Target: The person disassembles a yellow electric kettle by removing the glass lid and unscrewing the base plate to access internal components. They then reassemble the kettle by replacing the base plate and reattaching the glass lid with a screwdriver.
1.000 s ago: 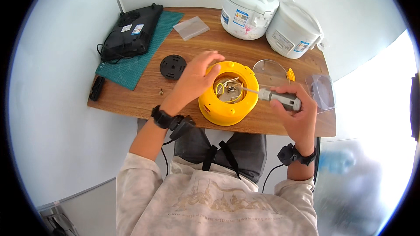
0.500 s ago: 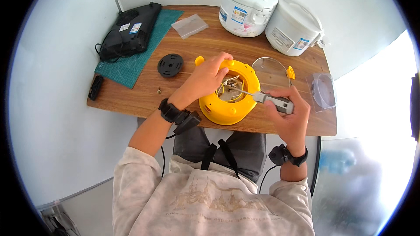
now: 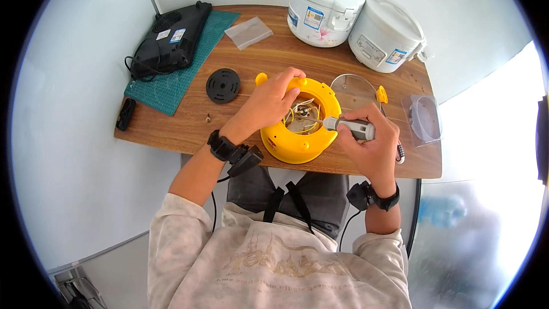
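Note:
A round yellow appliance housing point(image 3: 291, 150) lies near the front edge of the wooden table, its open middle showing white and yellow wires point(image 3: 309, 105) and metal parts. My left hand point(image 3: 269, 103) is closed over the housing's far-left rim. In my right hand point(image 3: 374, 144) is a grey-handled screwdriver point(image 3: 350, 127), held almost flat from the right. Its shaft reaches into the opening among the wires; what the tip touches is too small to tell. Left of the housing lies a black slotted disc point(image 3: 223, 86), with a small screw-like piece point(image 3: 208, 118) nearer me.
Two white rice cookers point(image 3: 323, 11) stand at the back right. Behind my right hand lie a glass lid point(image 3: 353, 88) with a yellow knob and a clear plastic tray point(image 3: 424, 119). A black appliance point(image 3: 171, 43) rests on a green mat point(image 3: 157, 96) at left; a plastic bag point(image 3: 249, 32) lies beyond.
My right hand and the screwdriver have moved left, closer to the housing, and the shaft reaches deeper into its opening. My left hand stays on the rim.

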